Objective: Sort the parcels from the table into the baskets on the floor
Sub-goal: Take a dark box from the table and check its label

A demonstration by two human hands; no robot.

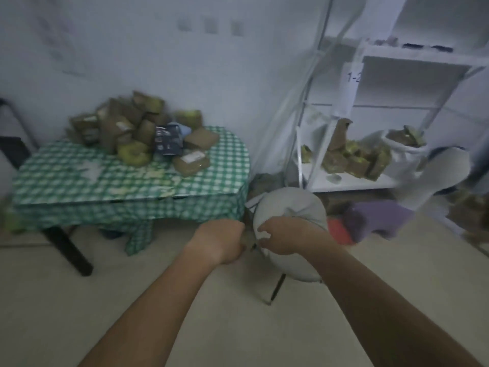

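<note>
Beside the table, both hands grip a grey bag, left hand clenched on its edge, right hand pinching it; next, I think, a basket.

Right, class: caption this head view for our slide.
Both hands grip a grey bag beside the parcel-piled table.

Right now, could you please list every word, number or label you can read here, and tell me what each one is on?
"1-2", the last digit cut off at the edge: white sheet hanging on the white shelf unit.
White labels on the brown parcels on the table: too blurred to read.
Print on the dark blue packet: too blurred to read.
</note>
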